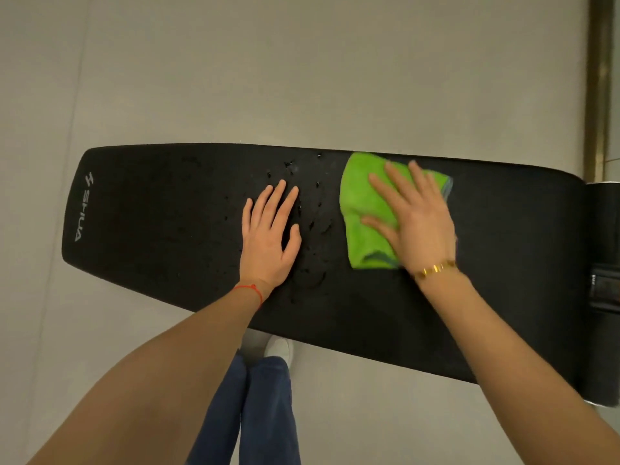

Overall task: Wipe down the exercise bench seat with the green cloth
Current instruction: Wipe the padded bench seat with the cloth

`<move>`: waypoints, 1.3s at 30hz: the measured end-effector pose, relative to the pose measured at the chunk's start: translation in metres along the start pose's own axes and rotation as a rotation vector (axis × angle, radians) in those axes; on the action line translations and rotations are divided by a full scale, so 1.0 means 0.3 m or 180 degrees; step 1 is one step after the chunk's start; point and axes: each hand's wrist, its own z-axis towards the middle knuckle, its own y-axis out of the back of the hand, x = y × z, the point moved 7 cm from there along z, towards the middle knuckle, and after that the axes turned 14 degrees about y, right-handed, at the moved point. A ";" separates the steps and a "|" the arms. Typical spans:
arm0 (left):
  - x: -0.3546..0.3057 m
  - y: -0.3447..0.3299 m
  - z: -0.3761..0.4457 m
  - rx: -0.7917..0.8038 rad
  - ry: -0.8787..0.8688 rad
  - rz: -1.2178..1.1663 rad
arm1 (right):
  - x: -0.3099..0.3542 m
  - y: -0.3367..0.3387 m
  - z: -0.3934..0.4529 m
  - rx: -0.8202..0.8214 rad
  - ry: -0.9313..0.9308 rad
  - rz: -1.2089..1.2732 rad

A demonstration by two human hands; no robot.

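Note:
A long black exercise bench pad [161, 213] runs across the view, with a white logo near its left end. Water droplets [313, 209] speckle its middle. A folded green cloth [360, 203] lies flat on the pad right of the droplets. My right hand [416, 216] presses on the cloth with straight, spread fingers and covers its right part. My left hand [270, 236] rests flat on the pad just left of the droplets, fingers straight, holding nothing.
Grey floor [235, 78] surrounds the bench. A second black pad section [604, 229] joins at the right end. A brass-coloured strip [599, 78] runs up the right edge. My legs and a white shoe [278, 349] stand at the bench's near edge.

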 end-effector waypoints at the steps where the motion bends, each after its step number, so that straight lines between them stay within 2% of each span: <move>1: -0.002 0.001 -0.001 0.0000 -0.0005 -0.0004 | -0.015 -0.007 0.042 -0.0064 -0.0256 -0.0009; 4: 0.000 -0.002 -0.001 0.0004 -0.0020 0.0004 | 0.080 -0.038 0.017 -0.0080 -0.0458 -0.0039; 8: 0.005 -0.005 0.002 0.0019 0.0002 0.0035 | 0.254 -0.053 -0.222 0.0264 0.0349 0.0005; 11: 0.003 -0.003 0.003 0.0012 0.0003 0.0018 | 0.182 -0.009 -0.280 0.0191 0.0566 0.0042; 13: 0.000 -0.003 0.001 0.0012 0.0001 0.0018 | 0.088 0.013 -0.217 0.0059 0.0397 0.0029; 15: 0.000 -0.003 0.001 0.0012 0.0014 0.0009 | 0.006 0.018 -0.105 -0.0025 -0.0051 0.0068; 18: 0.000 -0.003 -0.001 0.0004 -0.0008 -0.0006 | -0.007 0.003 -0.007 -0.0186 -0.0493 0.0064; 25: -0.004 -0.004 -0.011 0.0028 0.0002 0.0240 | 0.178 -0.023 -0.249 0.0068 0.0360 0.0125; 30: -0.024 -0.009 -0.117 0.0017 0.0060 0.0124 | 0.241 -0.031 -0.482 0.0012 0.0494 0.0090; 35: -0.048 -0.046 -0.266 0.0006 0.0007 0.0038 | 0.220 -0.004 -0.616 -0.0236 0.0215 -0.0059; 39: -0.054 -0.052 -0.283 -0.0010 0.0074 0.0082 | 0.082 0.048 -0.649 -0.0504 -0.0803 -0.0091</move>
